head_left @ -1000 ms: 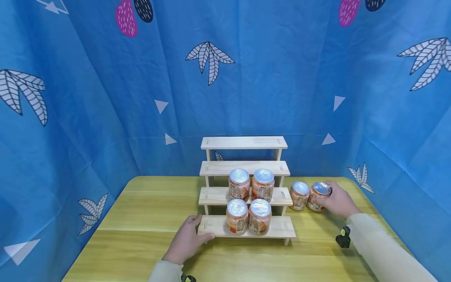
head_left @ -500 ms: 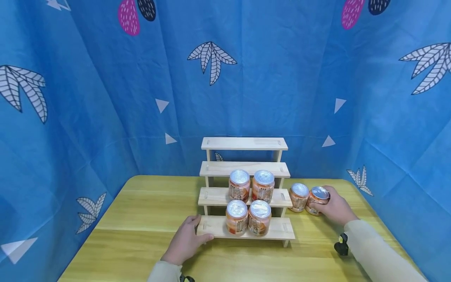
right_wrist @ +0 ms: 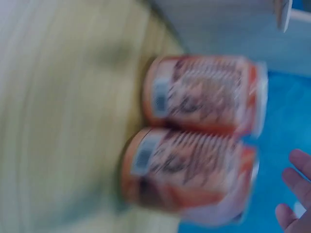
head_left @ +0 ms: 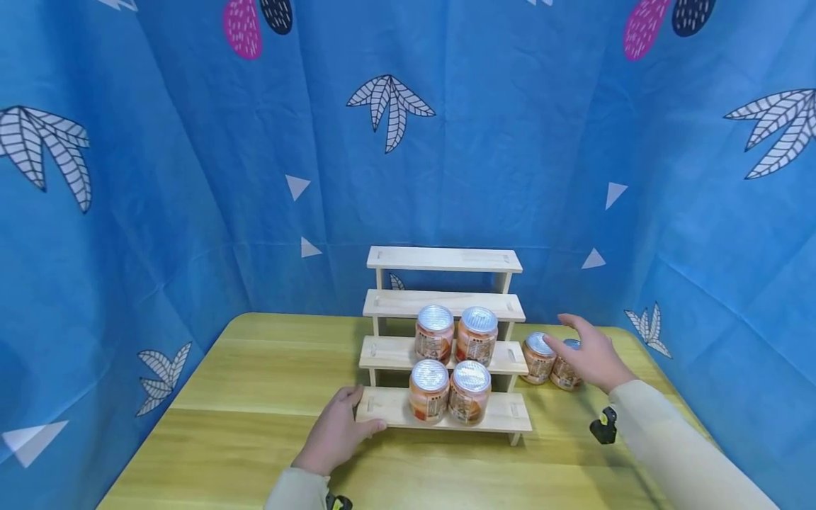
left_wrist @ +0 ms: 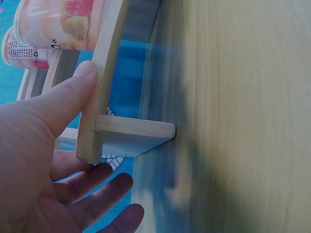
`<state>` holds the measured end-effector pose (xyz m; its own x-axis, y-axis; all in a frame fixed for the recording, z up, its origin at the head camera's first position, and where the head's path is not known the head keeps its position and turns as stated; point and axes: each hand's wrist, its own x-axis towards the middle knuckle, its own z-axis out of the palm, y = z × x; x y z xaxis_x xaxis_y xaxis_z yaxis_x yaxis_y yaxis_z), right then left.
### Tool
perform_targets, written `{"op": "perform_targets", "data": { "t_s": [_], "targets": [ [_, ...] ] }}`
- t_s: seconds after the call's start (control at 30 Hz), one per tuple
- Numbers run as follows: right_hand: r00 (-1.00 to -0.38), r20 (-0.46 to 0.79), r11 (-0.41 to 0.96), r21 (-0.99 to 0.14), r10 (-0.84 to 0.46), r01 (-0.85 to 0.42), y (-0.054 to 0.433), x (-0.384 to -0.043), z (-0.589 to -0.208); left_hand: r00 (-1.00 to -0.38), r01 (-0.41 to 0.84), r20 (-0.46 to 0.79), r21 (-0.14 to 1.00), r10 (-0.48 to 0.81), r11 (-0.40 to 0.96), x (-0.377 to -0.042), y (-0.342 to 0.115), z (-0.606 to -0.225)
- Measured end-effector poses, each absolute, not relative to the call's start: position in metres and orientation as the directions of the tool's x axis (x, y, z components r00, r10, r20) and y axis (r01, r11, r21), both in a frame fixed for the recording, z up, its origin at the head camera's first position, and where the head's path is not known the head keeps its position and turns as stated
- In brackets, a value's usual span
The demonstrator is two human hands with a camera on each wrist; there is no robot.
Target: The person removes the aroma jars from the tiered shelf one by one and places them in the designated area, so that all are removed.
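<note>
Table (head_left: 255, 404) runs broad to the left of the rack (head_left: 444, 304) and in front of it. On the right the room is tighter: two table jars, the inner jar (head_left: 538, 359) and the outer jar (head_left: 566, 372), stand upright side by side between the rack and the table's right edge, near the back edge. Blue curtain (head_left: 510, 142) closes in behind and on both sides.

Right hand (head_left: 591, 358): fingers spread wide, holding nothing, raised over the outer jar, partly hiding it from the head view. Left hand (head_left: 334, 428): grips the left end of the bottom shelf (head_left: 385, 405), thumb on top.

Count: one rack, four shelves; six jars in all. Two table jars; two front jars (head_left: 429, 392) on the bottom shelf; two upper jars (head_left: 476, 335) on the second.
</note>
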<state>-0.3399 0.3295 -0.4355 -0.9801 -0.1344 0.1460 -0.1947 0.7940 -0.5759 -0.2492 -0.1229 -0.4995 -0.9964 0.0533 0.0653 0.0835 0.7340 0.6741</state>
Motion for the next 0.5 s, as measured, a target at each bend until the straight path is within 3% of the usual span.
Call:
{"op": "perform_targets", "data": {
  "t_s": [0.5],
  "targets": [
    [-0.92,0.319,0.723,-0.578,-0.229,-0.38,0.272,-0.336,-0.414,-0.994,0.106,0.084,0.681,0.066,0.725,-0.247,-0.124,-0.5]
  ]
}}
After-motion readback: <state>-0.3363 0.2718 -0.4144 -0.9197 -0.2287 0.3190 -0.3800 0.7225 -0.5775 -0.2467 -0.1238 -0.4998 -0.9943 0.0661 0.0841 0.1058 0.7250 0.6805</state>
